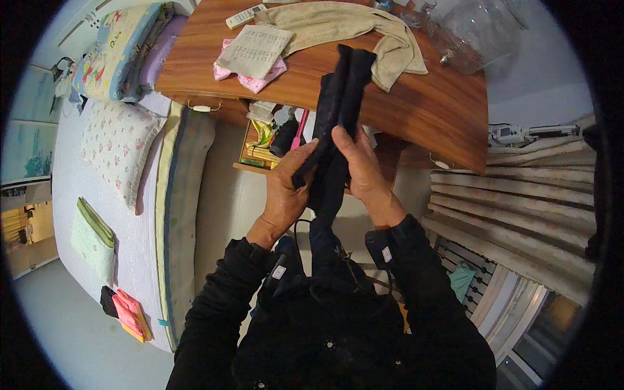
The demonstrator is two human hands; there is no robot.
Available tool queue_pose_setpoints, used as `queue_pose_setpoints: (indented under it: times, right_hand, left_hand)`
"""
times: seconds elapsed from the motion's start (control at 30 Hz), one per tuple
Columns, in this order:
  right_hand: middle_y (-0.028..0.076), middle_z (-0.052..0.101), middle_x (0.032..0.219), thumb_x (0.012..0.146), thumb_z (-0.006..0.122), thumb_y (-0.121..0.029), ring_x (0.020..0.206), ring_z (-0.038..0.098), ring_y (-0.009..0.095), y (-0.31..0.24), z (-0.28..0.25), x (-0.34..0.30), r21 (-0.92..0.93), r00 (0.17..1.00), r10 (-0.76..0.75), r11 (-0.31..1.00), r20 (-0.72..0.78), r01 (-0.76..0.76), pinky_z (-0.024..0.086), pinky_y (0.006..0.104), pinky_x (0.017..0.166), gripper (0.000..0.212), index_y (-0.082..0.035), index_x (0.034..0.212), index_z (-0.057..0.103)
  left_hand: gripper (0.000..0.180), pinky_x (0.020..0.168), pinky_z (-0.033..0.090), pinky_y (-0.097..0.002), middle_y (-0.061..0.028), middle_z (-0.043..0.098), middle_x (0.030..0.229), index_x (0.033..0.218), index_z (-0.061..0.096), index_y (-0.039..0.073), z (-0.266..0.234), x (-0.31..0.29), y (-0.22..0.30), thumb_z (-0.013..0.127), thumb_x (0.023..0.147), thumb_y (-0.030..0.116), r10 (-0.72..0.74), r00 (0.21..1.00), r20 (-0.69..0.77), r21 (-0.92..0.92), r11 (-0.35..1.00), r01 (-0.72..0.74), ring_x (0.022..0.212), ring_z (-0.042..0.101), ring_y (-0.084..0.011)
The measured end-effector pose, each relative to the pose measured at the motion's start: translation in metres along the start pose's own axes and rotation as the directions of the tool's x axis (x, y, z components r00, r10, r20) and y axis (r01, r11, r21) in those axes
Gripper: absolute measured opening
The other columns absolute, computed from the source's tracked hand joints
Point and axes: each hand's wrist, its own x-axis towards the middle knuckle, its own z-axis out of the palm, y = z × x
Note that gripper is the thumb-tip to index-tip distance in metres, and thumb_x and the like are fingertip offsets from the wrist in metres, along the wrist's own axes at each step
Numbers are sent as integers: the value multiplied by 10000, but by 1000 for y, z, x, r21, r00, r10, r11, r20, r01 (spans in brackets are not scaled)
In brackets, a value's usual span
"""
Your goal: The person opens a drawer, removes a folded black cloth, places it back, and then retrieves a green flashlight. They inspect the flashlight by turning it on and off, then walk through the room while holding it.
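Observation:
Between my two hands is a long, dark, folded cloth garment (345, 91), held upright in front of my body; whether it is socks, leggings or something else I cannot tell. My left hand (286, 185) grips its left edge with the fingers curled round it. On the other side my right hand (368, 166) holds it, thumb lying along the front. The top end of the cloth reaches over the wooden desk (422, 117). Its lower end hangs toward my legs. Beyond it, a beige towel (325, 23) lies on the desk.
An open drawer (250, 166) juts out below the desk, filled with small items. On the desktop are a handwritten paper pad (257, 51), pink cloth (260, 81), a remote control (245, 16) and a clear plastic container (474, 36). A bed (133, 240) stands left, curtains (513, 201) right.

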Motion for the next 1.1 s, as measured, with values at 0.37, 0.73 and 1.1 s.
queue_pose_setpoints:
  times: [0.37,0.73,1.1]
  right_hand:
    - [72,646,1132,893,613,-191,996,617,169,-31,-21,6,63,994,65,996,-90,-60,458,286,932,377,20,1203,577]
    - [78,627,1176,899,625,-200,1030,609,165,-32,-31,-9,127,988,148,980,49,-153,461,286,946,392,1,1230,563]
    - [68,626,1184,905,635,-208,1053,595,157,-14,-38,-13,-50,988,156,986,-6,-156,441,291,974,384,-10,1227,567]
  left_hand:
    - [454,1030,415,-452,-145,570,1275,1283,521,24,-27,-3,-21,650,881,192,-623,733,273,-888,129,441,1148,560,-285]
    - [554,1010,440,-385,-140,557,1291,1317,484,-13,-69,17,-34,617,899,326,-389,745,542,-782,92,616,1158,561,-272]
    - [338,882,526,-347,-99,663,1111,1192,590,40,-45,27,-20,661,876,134,-557,774,302,-625,498,602,977,647,-206]
